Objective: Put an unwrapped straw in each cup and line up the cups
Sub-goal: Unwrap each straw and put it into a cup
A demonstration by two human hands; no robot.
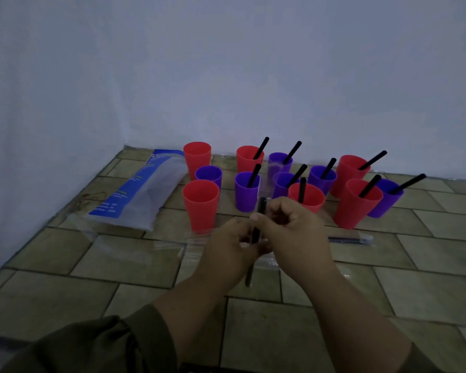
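Both hands meet low over the tiled floor (388, 286), just in front of the cups (357, 211). The left hand (233, 244) and the right hand (289, 227) each curl their fingers around one black straw (255, 234). It stands nearly upright between them, its lower end hanging below the hands and its top showing just above the right thumb. A clear wrapper (271, 172) rises from that top end, in front of the purple cups; how far it still covers the straw cannot be told. Twelve cups stand in a loose cluster near the wall (226, 76), not in a line. Three at the left hold nothing: a back red cup (197, 157), a small purple cup (209, 177) just in front of it, and a front red cup (201, 205) nearest the left hand. The other nine, four red and five purple, each hold a black straw that leans to the right. A clear and blue bag (140, 195) lies flat to the left of the cluster. A wrapped straw (350, 240) lies on the floor just right of the right hand. Empty wrappers (167, 247) lie to the left of the left hand. A dark sleeve (92, 343) covers the left forearm.
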